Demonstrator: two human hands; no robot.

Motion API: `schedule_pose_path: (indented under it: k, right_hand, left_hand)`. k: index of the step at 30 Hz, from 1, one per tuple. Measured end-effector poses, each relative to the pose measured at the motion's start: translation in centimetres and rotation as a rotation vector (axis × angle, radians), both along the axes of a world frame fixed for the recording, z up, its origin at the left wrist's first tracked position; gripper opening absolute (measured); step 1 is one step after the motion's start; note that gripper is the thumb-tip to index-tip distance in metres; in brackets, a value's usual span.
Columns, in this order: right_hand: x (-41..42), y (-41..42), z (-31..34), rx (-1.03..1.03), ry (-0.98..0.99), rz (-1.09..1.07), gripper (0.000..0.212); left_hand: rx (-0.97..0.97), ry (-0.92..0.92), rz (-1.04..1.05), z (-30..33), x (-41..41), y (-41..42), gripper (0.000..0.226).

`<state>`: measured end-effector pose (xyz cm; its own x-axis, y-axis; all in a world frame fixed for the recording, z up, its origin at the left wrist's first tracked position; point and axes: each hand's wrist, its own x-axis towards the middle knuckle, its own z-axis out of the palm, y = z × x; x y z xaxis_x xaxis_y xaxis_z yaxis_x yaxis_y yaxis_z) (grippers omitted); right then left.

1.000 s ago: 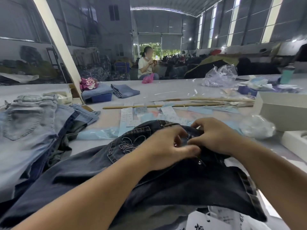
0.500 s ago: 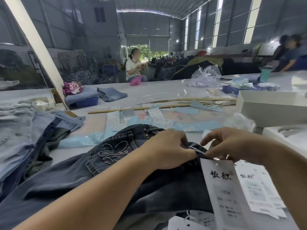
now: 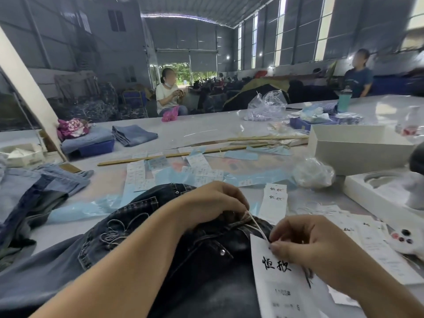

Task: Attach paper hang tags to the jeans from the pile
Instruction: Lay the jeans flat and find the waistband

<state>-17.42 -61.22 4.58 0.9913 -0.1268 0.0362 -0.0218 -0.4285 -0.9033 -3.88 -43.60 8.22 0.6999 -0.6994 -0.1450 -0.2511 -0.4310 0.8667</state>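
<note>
Dark blue jeans point(image 3: 142, 244) with an embroidered back pocket lie across the near table edge. My left hand point(image 3: 213, 203) grips the waistband at a belt loop, fingers curled. A white string point(image 3: 258, 226) runs from that loop down to a white paper hang tag point(image 3: 280, 288) with black characters. My right hand point(image 3: 307, 244) pinches the tag's top end where the string meets it. A pile of lighter jeans point(image 3: 34, 193) sits at the left. More hang tags point(image 3: 274, 200) lie flat just beyond my hands.
White boxes point(image 3: 358, 150) stand at the right, with a crumpled clear bag point(image 3: 314, 173) beside them. Sticker sheets and blue plastic point(image 3: 174, 173) litter the middle, behind a long wooden stick point(image 3: 160, 156). Folded jeans point(image 3: 134, 134) lie farther back. Two people sit beyond the table.
My right hand has drawn the tag down and toward me, pulling the string taut from the belt loop. The left hand stays gripping the waistband.
</note>
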Motion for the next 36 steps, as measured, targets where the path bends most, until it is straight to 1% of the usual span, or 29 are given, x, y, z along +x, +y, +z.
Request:
schedule_pose_path:
  k: [2, 4, 6, 9, 11, 14, 17, 20, 22, 25, 27, 29, 33, 35, 36]
  right_hand:
    - [0.6, 0.7, 0.3, -0.208, -0.093, -0.069, 0.026]
    - [1.4, 1.7, 0.9, -0.324, -0.208, -0.094, 0.034]
    - [2.4, 2.8, 1.2, -0.339, -0.252, -0.097, 0.033]
    - [4.1, 4.0, 0.8, -0.279, -0.262, -0.134, 0.014]
    - [4.7, 4.6, 0.2, -0.238, -0.264, -0.161, 0.009]
    - [5.2, 4.9, -0.7, -0.211, -0.296, -0.216, 0.011]
    - [5.4, 5.0, -1.2, -0.17, -0.308, -0.254, 0.011]
    - [5.4, 5.2, -1.6, -0.189, -0.361, -0.267, 0.013]
    - [5.3, 5.5, -1.7, -0.253, -0.432, -0.283, 0.013]
    - [5.3, 5.6, -1.8, -0.412, -0.522, -0.296, 0.014]
    - [5.3, 5.5, -1.9, -0.443, -0.545, -0.285, 0.017]
    - [5.2, 5.5, -1.8, -0.478, -0.566, -0.269, 0.019]
    - [5.0, 5.3, -1.8, -0.522, -0.6, -0.234, 0.022]
    - [4.9, 5.2, -1.9, -0.516, -0.612, -0.211, 0.023]
    - [4.9, 5.3, -2.0, -0.493, -0.608, -0.205, 0.024]
  left_hand:
    - [-0.131, 0.05, 0.014, -0.9, 0.1, 0.3, 0.01]
    - [-0.216, 0.053, 0.005, -1.6, 0.2, 0.6, 0.01]
    - [-0.281, 0.057, 0.008, -1.9, 0.3, 0.8, 0.01]
    - [-0.368, 0.077, 0.022, -2.2, 0.4, 1.1, 0.009]
    - [-0.406, 0.074, 0.046, -2.5, 0.5, 1.3, 0.008]
    - [-0.41, 0.02, 0.063, -2.7, 0.4, 1.4, 0.01]
    - [-0.384, -0.077, 0.089, -3.0, 0.2, 1.3, 0.014]
    - [-0.367, -0.129, 0.126, -3.2, 0.1, 1.3, 0.014]
    - [-0.358, -0.159, 0.146, -3.2, 0.1, 1.3, 0.015]
    - [-0.326, -0.228, 0.179, -3.3, -0.1, 1.1, 0.018]
    - [-0.319, -0.244, 0.196, -3.3, -0.3, 1.0, 0.019]
    - [-0.325, -0.229, 0.199, -3.2, -0.4, 1.1, 0.02]
    - [-0.367, -0.134, 0.228, -2.8, -0.3, 1.2, 0.025]
    - [-0.444, -0.037, 0.315, -2.7, 0.1, 1.4, 0.029]
    - [-0.486, 0.024, 0.327, -2.7, 0.4, 1.6, 0.029]
